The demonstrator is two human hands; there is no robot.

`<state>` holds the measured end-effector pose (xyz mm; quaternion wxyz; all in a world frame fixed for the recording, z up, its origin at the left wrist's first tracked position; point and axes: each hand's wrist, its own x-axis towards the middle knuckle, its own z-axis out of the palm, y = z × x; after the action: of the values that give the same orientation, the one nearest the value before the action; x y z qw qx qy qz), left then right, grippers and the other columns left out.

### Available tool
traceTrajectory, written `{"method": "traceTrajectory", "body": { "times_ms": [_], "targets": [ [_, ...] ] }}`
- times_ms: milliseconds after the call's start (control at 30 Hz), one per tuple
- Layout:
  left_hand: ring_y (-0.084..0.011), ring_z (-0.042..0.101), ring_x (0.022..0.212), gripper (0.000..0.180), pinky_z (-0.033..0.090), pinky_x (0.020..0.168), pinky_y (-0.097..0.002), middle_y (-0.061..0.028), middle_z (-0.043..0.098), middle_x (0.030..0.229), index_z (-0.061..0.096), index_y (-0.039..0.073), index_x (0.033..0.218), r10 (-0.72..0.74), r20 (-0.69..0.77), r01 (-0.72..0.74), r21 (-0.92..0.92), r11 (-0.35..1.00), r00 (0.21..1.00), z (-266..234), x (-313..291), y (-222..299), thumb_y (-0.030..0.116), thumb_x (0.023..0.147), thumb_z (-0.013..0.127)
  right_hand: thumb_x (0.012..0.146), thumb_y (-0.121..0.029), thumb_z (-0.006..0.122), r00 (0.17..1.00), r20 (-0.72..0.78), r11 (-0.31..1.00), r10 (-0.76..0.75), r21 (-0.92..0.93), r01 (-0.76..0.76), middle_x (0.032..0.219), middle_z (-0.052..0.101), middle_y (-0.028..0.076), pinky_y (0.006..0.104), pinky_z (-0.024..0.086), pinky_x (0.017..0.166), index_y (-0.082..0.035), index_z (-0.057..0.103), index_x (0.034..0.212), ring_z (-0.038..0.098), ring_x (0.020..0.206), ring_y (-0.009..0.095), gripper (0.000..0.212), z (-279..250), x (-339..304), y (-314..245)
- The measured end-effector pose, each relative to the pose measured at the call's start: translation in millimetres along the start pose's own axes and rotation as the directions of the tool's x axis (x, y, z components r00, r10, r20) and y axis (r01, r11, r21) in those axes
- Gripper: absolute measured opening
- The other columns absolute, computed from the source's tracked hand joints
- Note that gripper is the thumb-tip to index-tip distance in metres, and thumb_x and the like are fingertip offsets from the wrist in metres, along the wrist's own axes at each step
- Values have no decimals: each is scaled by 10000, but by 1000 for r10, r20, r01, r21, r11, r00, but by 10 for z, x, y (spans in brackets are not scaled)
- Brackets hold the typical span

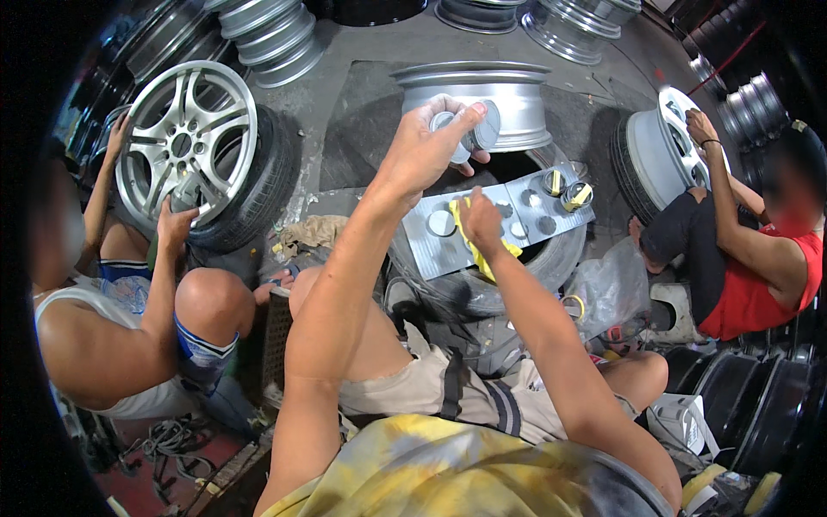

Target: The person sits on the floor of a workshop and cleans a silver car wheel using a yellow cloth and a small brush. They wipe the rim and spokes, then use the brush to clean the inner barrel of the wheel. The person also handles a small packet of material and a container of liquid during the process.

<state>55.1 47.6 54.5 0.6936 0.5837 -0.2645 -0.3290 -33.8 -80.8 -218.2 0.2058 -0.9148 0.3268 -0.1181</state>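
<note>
My left hand is raised above the far side of the board, its fingers closed around two round grey discs that look like wheel centre caps. Lower and to the right, my right hand grips a crumpled yellow cloth, which hangs down over the board. Several round caps, one of them a pale cap, lie on this silver ribbed board. The board rests across a black tyre lying flat in front of me. Two small rolls with yellow and clear parts stand at its right end.
Beyond the board stands a silver wheel rim. On the left a person holds a grinder-like tool against a spoked alloy wheel. Another person on the right handles a silver wheel. A clear plastic bag lies near the tyre; stacked rims stand behind.
</note>
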Motion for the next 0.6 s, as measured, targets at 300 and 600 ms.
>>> {"method": "traceTrajectory", "body": {
  "times_ms": [300,600],
  "targets": [
    [-204,688,844,442,514,544,-239,-166,661,1074,550,-4,1183,-13,106,43,-285,957,994,-82,-5,38,367,945,581,719,-333,760,985,158,884,-62,-450,128,1198,567,209,519,451,871,-93,542,1210,543,1126,355,588,-1086,-448,399],
    [-261,694,901,489,518,544,-246,-195,649,1100,518,-37,1224,-41,102,79,-403,912,994,-94,3,115,342,927,606,686,-327,798,862,412,954,-295,86,286,1106,515,189,435,459,898,-117,504,1159,532,1069,374,595,-432,-225,276]
  ]
}}
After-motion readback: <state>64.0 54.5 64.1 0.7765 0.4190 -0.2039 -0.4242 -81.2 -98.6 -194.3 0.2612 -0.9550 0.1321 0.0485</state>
